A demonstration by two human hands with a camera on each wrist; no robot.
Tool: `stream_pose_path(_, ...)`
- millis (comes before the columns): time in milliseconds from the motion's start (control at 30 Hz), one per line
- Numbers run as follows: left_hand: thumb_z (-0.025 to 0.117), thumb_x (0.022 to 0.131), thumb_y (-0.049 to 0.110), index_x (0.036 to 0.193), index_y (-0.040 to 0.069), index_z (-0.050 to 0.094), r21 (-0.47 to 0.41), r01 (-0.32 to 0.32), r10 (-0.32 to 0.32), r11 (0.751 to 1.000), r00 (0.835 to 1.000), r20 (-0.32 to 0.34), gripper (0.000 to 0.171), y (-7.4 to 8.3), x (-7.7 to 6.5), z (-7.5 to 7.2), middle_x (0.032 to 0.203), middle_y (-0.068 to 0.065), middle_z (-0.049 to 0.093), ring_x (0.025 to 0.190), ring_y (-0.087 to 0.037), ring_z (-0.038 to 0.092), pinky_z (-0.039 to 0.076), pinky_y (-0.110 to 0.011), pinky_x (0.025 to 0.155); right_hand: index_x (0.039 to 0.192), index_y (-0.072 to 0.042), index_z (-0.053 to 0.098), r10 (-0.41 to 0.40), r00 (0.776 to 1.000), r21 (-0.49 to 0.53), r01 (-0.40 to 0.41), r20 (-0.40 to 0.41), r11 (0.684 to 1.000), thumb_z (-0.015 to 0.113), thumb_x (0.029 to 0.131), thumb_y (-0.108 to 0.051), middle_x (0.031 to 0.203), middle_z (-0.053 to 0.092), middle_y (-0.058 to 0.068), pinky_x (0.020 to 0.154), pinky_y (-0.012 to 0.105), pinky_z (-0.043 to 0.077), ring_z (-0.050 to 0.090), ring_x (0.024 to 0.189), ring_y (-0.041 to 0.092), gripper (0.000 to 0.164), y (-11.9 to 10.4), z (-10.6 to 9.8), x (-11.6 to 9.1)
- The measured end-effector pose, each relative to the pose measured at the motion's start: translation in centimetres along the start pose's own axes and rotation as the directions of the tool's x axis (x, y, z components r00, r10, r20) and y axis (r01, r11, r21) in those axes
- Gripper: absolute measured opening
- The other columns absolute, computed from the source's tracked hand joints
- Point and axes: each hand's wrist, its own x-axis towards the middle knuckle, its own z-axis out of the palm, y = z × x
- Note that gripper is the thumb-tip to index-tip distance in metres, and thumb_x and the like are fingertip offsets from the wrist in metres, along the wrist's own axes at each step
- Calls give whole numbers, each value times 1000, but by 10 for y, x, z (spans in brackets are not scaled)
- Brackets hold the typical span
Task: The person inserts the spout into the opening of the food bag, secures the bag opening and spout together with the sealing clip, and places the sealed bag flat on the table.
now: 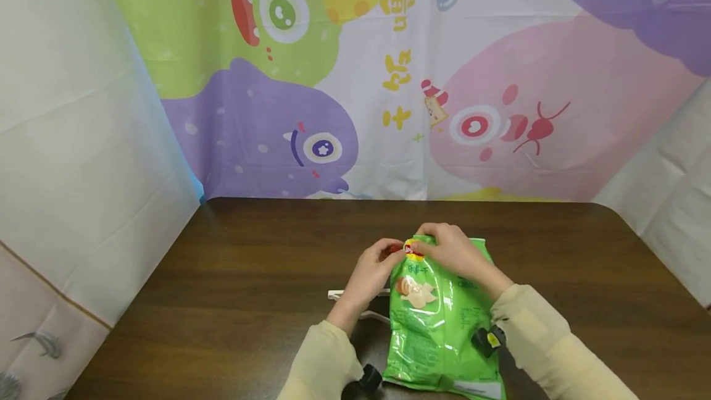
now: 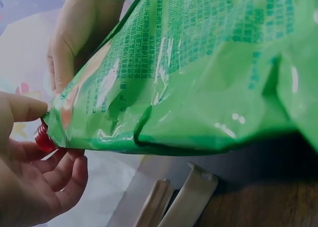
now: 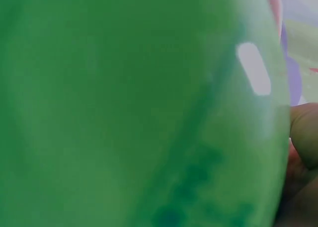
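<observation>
A green potato chip bag (image 1: 433, 332) stands tilted up from the table in the head view, printed back toward me. At its upper left corner my left hand (image 1: 369, 270) pinches the edge between thumb and fingers; a small red ridged bit (image 2: 45, 139) shows between them in the left wrist view. My right hand (image 1: 452, 253) grips the top edge, thumb on the near face by the red and yellow logo (image 1: 413, 250), its other fingers mostly hidden behind. Green film fills most of the right wrist view, with part of the right thumb (image 3: 305, 135) at the edge.
Two slim pale strips (image 2: 188, 197), one with a slotted end, lie on the dark wooden table (image 1: 250, 264) left of the bag and partly behind it. A cartoon-printed curtain (image 1: 389, 159) hangs at the table's far edge, with pale cloth on both sides.
</observation>
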Motion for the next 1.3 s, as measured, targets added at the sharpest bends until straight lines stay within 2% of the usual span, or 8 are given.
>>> stream_pose_path(133,56,89,27,110,7,60,9,-8,8,1000,1000,5,29,0,0,0,103,-7,60,90,-15,53,44,-30,79,96,-10,65,-16,1000,-38,15,-20,999,59,88,-25,95,64,3,72,35,46,58,83,19,18,1,3,-2)
stream_pose_path(233,55,90,25,111,6,59,-15,1,-1,1000,1000,16,28,1,-2,-1,103,-8,59,89,-15,53,44,-29,78,101,-11,65,-31,1000,-51,31,3,998,57,89,-27,101,63,4,79,39,45,58,93,22,21,2,3,-3)
stream_pose_path(500,52,92,26,119,6,57,-46,6,-4,999,999,54,34,2,-3,-1,112,-9,59,98,-17,55,46,-33,84,101,-13,62,-86,990,32,83,115,996,52,92,-32,92,63,-2,73,32,45,57,81,12,23,11,0,-1)
stream_pose_path(700,55,90,24,118,5,57,-33,-10,12,999,999,37,34,-1,-1,1,107,-9,60,94,-16,54,45,-30,81,93,-13,63,-72,992,53,66,106,996,55,91,-27,80,61,-3,65,29,42,52,66,11,17,16,2,1)
stream_pose_path(833,55,90,26,119,5,56,-58,-2,6,998,998,69,35,-2,0,-1,107,-9,59,91,-14,54,46,-28,78,95,-12,64,-72,993,46,68,98,997,55,91,-27,82,62,-3,66,29,42,52,67,10,17,15,1,1)
stream_pose_path(967,51,93,27,121,4,53,-64,4,2,998,996,94,37,-4,2,-9,110,-12,59,92,-19,58,49,-36,79,96,-13,64,-69,994,31,67,82,997,55,90,-28,85,63,-3,69,30,43,53,71,10,18,14,-1,0)
stream_pose_path(1100,48,94,25,117,2,54,-12,-10,11,1000,998,60,33,-9,1,-17,105,-15,62,90,-26,61,49,-41,80,93,-13,63,-66,995,20,65,73,998,56,90,-27,81,62,-4,68,30,42,52,69,10,16,15,-1,-1)
stream_pose_path(1300,50,93,19,109,3,59,125,-37,36,991,999,8,24,-20,-5,-25,97,-12,65,80,-23,62,50,-33,71,93,-13,63,-59,996,27,58,74,998,55,90,-27,80,61,-3,68,30,42,51,67,10,16,17,-1,-1)
